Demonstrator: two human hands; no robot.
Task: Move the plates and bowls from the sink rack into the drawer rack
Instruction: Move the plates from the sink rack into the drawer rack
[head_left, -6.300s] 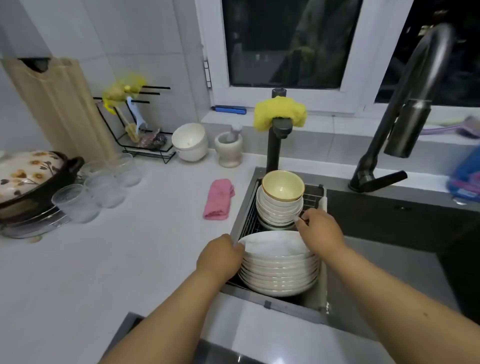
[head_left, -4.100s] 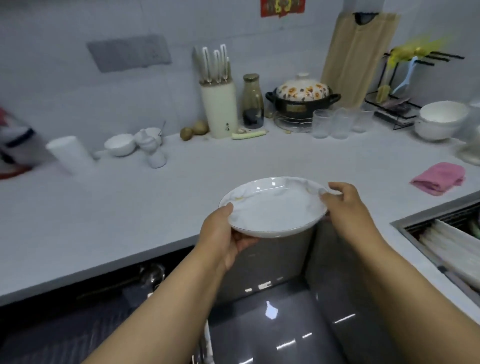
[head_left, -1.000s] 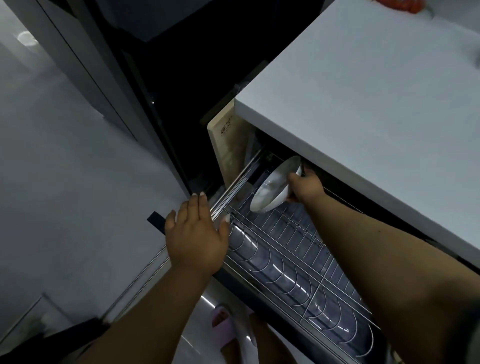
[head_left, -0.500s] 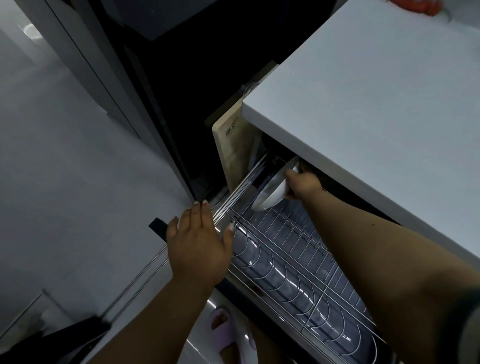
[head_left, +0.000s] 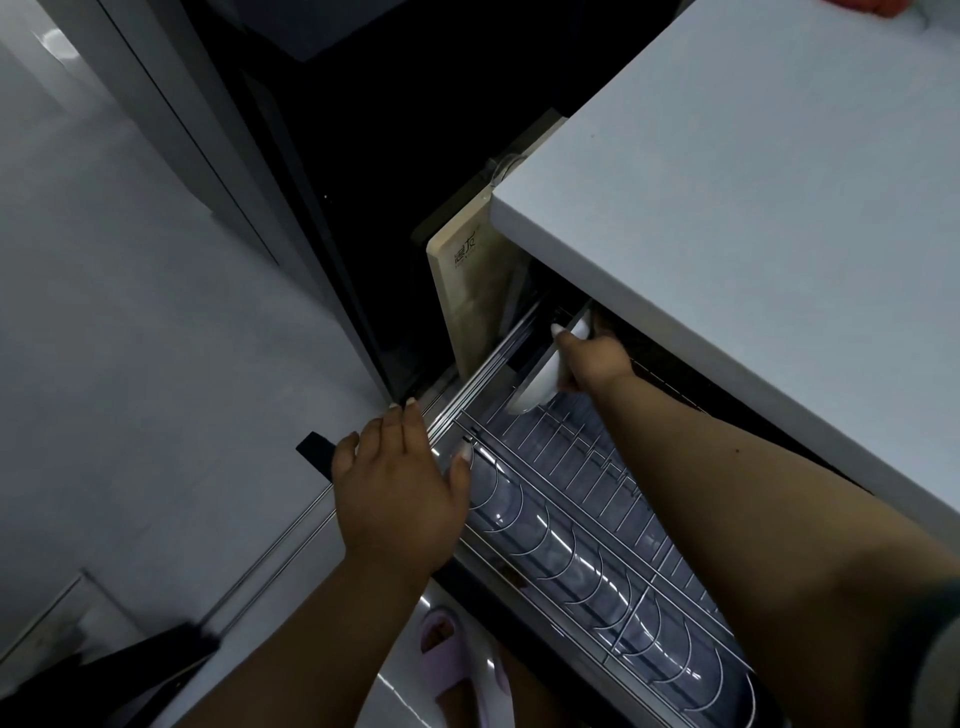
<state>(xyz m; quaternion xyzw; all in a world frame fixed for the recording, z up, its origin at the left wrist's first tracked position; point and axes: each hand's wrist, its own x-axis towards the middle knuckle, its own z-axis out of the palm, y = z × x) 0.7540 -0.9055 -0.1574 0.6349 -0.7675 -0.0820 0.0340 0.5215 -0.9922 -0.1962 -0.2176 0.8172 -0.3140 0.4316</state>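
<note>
Chrome wire runs the length of the drawer rack (head_left: 587, 499), pulled out from under the worktop (head_left: 769, 208). At its left, the left hand (head_left: 400, 488) lies flat with fingers spread over the rack's front rail near the far left corner, holding nothing and seemingly steadying the drawer. Just beyond that corner a pale cutting board (head_left: 467, 291) stands on edge. Further right and deeper in, the right hand (head_left: 592, 358) pinches the rim of a white plate (head_left: 535, 387), thumb on top, fingers hidden behind it. That plate stands tilted on edge at the rack's far end, tucked under the worktop's edge, its lower rim at or between the rear upright wires; whether it is fully seated cannot be told. Its face lies across the row of wires, so the release likely depends on dropping it straight down into a slot. The right hand is the nearer one.
</note>
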